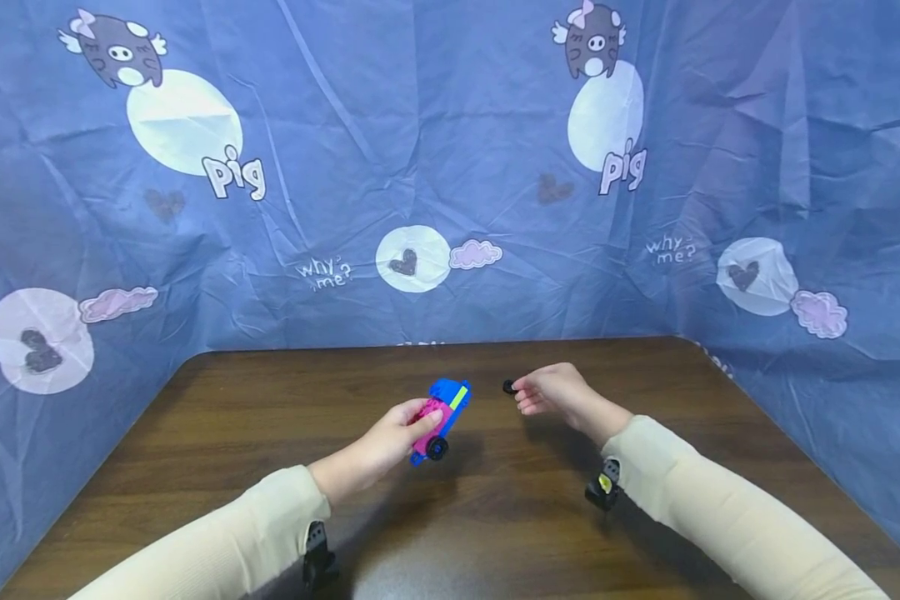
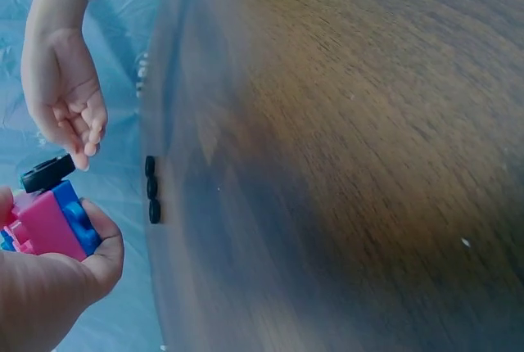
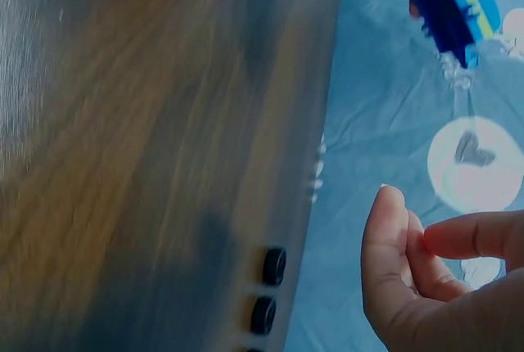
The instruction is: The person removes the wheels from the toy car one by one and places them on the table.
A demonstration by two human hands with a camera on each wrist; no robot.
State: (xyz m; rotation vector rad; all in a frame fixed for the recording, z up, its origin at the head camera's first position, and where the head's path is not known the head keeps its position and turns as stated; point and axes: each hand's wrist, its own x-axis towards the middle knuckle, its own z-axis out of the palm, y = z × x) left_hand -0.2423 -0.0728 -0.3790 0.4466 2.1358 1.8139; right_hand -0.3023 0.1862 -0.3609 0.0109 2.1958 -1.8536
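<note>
A toy car [image 1: 453,406] built of pink, blue and yellow-green bricks is gripped by my left hand [image 1: 390,435], its thumb lying across the pink part. One black wheel [image 2: 47,173] sits on the side of the car. My right hand [image 1: 555,393] is over the far part of the table, fingers loosely bent, with nothing showing between them in the right wrist view. Just beyond its fingertips in the head view lies a loose black wheel [image 1: 508,387]. The left wrist view shows three loose wheels [image 2: 152,188] in a row on the table.
The brown wooden table [image 1: 270,450] ends at a blue printed cloth [image 1: 450,167] hanging behind and at both sides. Each wrist carries a black camera; the right one [image 1: 603,487] hangs below the sleeve.
</note>
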